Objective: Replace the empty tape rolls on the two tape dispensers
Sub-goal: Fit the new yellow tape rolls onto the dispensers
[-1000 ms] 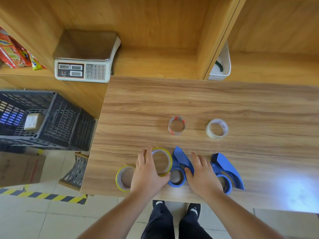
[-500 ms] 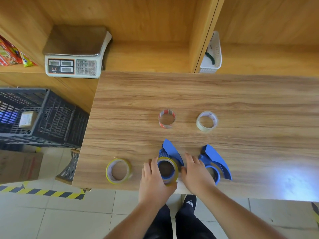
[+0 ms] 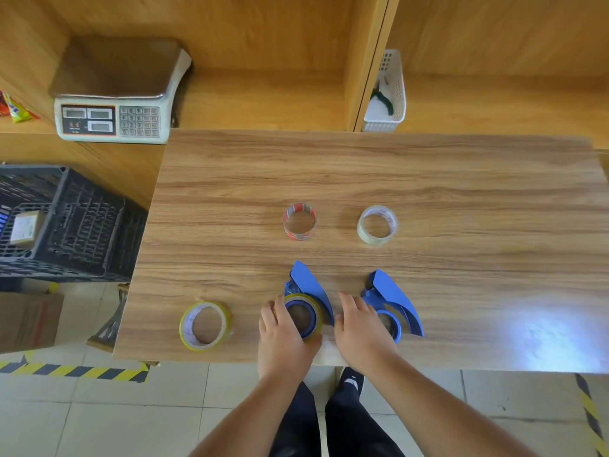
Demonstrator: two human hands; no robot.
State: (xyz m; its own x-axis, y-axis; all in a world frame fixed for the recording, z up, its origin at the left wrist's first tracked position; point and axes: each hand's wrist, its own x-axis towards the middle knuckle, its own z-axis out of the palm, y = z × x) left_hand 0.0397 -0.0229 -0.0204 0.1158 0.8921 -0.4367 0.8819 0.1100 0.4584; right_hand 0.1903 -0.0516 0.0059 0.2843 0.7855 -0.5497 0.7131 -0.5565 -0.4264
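Two blue tape dispensers lie near the table's front edge. On the left dispenser (image 3: 309, 285) sits a yellow tape roll (image 3: 313, 311) around its hub, and my left hand (image 3: 283, 334) grips that roll from the left. My right hand (image 3: 359, 328) rests flat on the table between the two dispensers, fingers apart. The right dispenser (image 3: 393, 298) has a bare blue hub. A second yellow roll (image 3: 205, 325) lies at front left. A reddish empty core (image 3: 299, 221) and a near-empty clear core (image 3: 377, 225) stand further back.
The wooden table (image 3: 428, 179) abuts wooden shelving. A weighing scale (image 3: 115, 94) sits on the left shelf, a white basket (image 3: 389, 94) on the right one. A dark plastic crate (image 3: 66, 225) stands left of the table. My legs show below the front edge.
My left hand carried a yellow roll from the front left onto the left dispenser's hub. The right hand stayed beside that dispenser. The camera view shifted slightly.
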